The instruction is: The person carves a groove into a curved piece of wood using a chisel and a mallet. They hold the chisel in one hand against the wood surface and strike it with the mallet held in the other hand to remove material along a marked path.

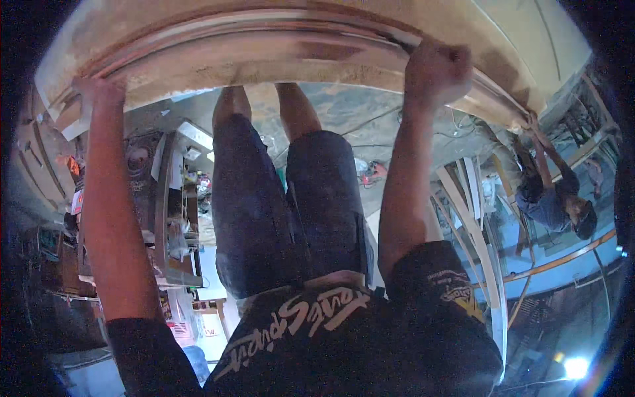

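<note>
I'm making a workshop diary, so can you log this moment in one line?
left hand: holding tan panel | right hand: closed on its edge | co-worker's hands: at panel's right end

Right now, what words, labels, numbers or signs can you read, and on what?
I don't copy wording, only say where it stands.
Black T-shirt: large pale script, upside down in view.
Right sleeve: smaller pale and yellow print, too small.
Dark surface, left: faint print, too blurred.
White item, lower left: red marks, too small.
Wooden panel: none visible.
</note>
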A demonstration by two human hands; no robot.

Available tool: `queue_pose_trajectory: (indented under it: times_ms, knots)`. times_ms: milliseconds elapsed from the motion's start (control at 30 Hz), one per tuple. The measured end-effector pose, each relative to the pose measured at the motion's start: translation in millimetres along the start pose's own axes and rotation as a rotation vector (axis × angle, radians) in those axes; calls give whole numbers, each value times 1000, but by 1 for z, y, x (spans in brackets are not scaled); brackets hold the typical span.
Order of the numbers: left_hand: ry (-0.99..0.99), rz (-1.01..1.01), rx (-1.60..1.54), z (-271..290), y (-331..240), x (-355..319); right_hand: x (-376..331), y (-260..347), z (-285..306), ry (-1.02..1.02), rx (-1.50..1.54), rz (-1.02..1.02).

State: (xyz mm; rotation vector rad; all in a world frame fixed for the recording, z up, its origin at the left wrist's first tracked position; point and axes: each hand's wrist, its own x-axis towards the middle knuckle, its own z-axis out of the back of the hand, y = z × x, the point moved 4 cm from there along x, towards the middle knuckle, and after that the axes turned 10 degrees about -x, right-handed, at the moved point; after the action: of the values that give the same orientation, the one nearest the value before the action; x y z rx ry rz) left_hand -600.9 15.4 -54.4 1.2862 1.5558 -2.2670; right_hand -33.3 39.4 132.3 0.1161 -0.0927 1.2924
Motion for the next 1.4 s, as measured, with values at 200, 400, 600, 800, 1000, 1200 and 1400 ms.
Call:
queue_pose_trajectory:
  times_ms: [200,400,600,800,1000,1200,1400]
  knots:
    - [14,-3,-22,-8,4,-10,-39,-1,3,-195,22,-35]
    - [70,124,-76,-3,12,1,-64,22,0,-313,-155,62]
    - [77,347,-16,-6,2,-15,-52,-15,6,-26,607,-589]
    - [-45,13,-27,-27,-14,-41,-53,-31,-1,-117,752,-784]
    - [98,-13,-90,-27,15,-6,-58,-61,-11,-232,828,-976]
    - [-79,-117,-45,-32,-9,-41,-59,-49,-10,-134,709,-1230]
    - [-205,-171,23,-47,-20,-53,-66,-93,-35,-60,809,-1314]
